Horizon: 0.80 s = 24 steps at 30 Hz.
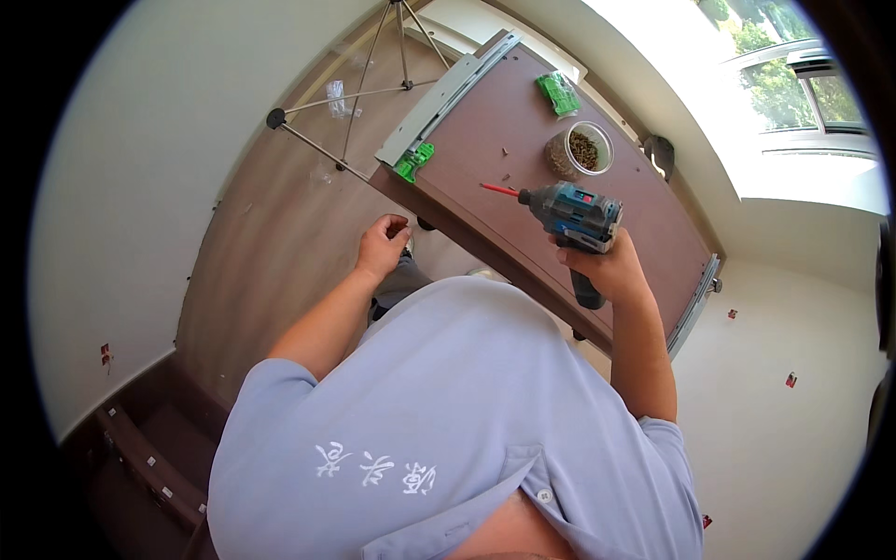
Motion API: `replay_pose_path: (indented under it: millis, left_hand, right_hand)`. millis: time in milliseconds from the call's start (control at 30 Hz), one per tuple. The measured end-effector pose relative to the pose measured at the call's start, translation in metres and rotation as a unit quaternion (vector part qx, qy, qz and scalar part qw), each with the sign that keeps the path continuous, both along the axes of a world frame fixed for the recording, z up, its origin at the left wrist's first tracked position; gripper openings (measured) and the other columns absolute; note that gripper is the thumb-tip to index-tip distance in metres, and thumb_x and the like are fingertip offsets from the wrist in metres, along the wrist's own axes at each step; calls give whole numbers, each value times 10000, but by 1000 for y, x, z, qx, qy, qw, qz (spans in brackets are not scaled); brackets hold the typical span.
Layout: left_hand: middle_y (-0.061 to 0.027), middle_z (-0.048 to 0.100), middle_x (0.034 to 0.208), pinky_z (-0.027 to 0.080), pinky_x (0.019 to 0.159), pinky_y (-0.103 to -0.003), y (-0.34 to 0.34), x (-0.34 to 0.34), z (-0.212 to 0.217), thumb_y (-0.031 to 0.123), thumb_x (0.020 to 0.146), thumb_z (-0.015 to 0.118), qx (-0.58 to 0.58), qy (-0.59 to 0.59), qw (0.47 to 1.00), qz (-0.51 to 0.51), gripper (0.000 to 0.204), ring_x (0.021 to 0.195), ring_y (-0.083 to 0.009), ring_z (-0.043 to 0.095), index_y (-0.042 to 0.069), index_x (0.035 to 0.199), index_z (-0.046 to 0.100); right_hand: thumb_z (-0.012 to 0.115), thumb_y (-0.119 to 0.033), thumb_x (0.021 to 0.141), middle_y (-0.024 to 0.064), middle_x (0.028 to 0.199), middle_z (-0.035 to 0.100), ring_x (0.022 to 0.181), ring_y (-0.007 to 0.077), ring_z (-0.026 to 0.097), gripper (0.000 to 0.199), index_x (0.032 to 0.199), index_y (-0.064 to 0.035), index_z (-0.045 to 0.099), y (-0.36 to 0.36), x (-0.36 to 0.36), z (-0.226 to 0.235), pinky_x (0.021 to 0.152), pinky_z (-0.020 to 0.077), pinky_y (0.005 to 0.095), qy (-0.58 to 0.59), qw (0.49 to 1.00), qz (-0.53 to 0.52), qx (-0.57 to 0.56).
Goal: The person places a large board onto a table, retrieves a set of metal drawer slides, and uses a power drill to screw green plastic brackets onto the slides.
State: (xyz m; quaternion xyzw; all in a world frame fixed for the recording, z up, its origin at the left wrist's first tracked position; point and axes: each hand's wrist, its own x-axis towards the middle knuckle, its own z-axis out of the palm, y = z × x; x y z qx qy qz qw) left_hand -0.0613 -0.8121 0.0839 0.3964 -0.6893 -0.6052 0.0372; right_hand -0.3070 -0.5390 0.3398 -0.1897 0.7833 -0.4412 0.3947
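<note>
My right hand (611,266) is wrapped round the grip of a blue and black cordless driver (579,217). Its red bit points left over a brown drawer panel (495,121). My left hand (383,246) hangs in front of the panel's near edge, fingers curled and thumb drawn in; whatever they may hold is too small to make out. A metal drawer slide (448,93) runs along the panel's left end, with a green plastic clip (414,162) at its near corner. Beyond the driver, a clear round tub (564,155) holds many small screws. A few loose screws (505,151) lie left of it.
A bagged green part (558,94) lies at the panel's far side. Another metal slide (695,303) lines the right end. Thin metal stand legs (322,142) spread over the floor at far left. Brown cabinet pieces (149,457) stand at lower left. A window (793,93) is at far right.
</note>
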Motion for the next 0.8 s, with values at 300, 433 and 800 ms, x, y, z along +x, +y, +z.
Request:
replay_pose_path:
  millis: [300, 433, 800]
  left_hand:
    - [-213, 463, 1563, 428, 1150, -393, 32, -76, 27, 169, 964, 726, -115, 172, 959, 196, 697, 1417, -305, 476, -31, 1551, 408]
    - [-274, 194, 1737, 148, 1327, -449, 24, -88, 11, 189, 939, 718, -180, 124, 966, 137, 936, 1632, -399, 149, -46, 1672, 184]
    - [-236, 482, 1486, 396, 1194, -493, 102, -65, 51, 162, 913, 755, -353, 142, 925, -8, 663, 1395, -375, 464, 55, 1525, 522]
  right_hand:
    - [811, 31, 806, 85, 1069, 778, 948, 174, 720, 379, 1177, 13, 733, 179, 59, -60, 885, 574, 349, -63, 969, -225, -76]
    - [817, 28, 807, 82, 1061, 780, 953, 177, 723, 376, 1174, 14, 733, 207, 69, -63, 896, 571, 348, -53, 960, -260, -85]
    - [814, 17, 790, 97, 1085, 760, 964, 196, 727, 460, 1234, 6, 694, 228, 51, -73, 864, 589, 353, -50, 973, -213, -70]
